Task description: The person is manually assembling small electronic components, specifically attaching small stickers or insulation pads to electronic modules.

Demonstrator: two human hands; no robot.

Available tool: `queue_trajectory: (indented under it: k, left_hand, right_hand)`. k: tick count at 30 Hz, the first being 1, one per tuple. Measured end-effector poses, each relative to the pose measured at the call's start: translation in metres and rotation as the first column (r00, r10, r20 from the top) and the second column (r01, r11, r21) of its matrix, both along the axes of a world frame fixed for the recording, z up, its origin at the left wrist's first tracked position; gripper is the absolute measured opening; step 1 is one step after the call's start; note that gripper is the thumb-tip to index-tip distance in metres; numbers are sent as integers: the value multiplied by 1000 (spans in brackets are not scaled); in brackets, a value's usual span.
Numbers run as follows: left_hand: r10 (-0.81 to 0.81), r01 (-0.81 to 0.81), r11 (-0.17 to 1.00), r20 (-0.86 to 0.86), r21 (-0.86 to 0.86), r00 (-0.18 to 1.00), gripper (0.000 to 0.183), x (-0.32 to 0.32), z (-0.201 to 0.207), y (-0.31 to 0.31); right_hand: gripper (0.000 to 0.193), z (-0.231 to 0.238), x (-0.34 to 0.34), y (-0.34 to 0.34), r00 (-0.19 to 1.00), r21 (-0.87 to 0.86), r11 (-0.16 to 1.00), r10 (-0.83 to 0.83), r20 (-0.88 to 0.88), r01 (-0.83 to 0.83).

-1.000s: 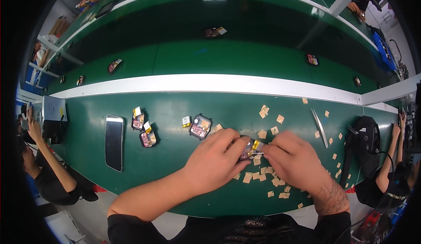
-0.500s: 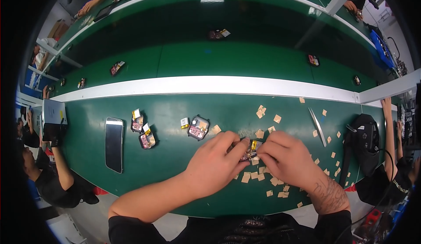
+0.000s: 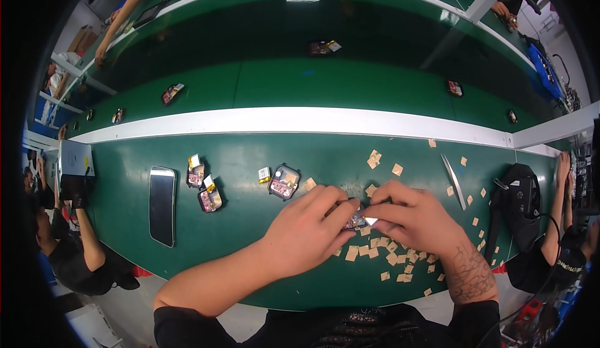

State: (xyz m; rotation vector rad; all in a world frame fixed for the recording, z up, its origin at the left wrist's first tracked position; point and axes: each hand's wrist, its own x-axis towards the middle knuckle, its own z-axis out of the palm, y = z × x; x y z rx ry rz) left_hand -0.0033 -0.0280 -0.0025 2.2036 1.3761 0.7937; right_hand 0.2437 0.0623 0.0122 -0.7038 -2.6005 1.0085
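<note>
My left hand (image 3: 306, 229) and my right hand (image 3: 412, 218) meet over the green bench (image 3: 250, 223), both pinching one small dark electronic part (image 3: 355, 221) with pinkish insides. The fingers hide most of it. Several small tan paper squares (image 3: 375, 251) lie scattered under and around my hands. A similar small square device (image 3: 284, 181) with a yellow-tagged piece (image 3: 264, 175) lies just left of my left hand.
Two more small devices (image 3: 195, 171) (image 3: 209, 196) and a dark phone (image 3: 162, 204) lie to the left. Metal tweezers (image 3: 454, 181) and a black pouch (image 3: 520, 195) lie on the right. A white rail (image 3: 300, 121) borders a conveyor (image 3: 312, 79) carrying parts. Other people sit at both sides.
My hands have drawn closer together around the small part and shifted slightly. The other things on the bench stay put.
</note>
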Motion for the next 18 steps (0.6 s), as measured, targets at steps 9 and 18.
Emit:
queue_trajectory:
  k: [9, 18]
  left_hand:
    - [-59, 59, 998, 28, -1, 998, 46, -2, -2, 1]
    - [-80, 80, 996, -7, -25, 997, 30, -2, -4, 0]
  right_hand:
    - [22, -6, -3, -5, 993, -111, 991, -83, -85, 73]
    - [28, 2, 0, 5, 998, -261, 965, -26, -55, 11]
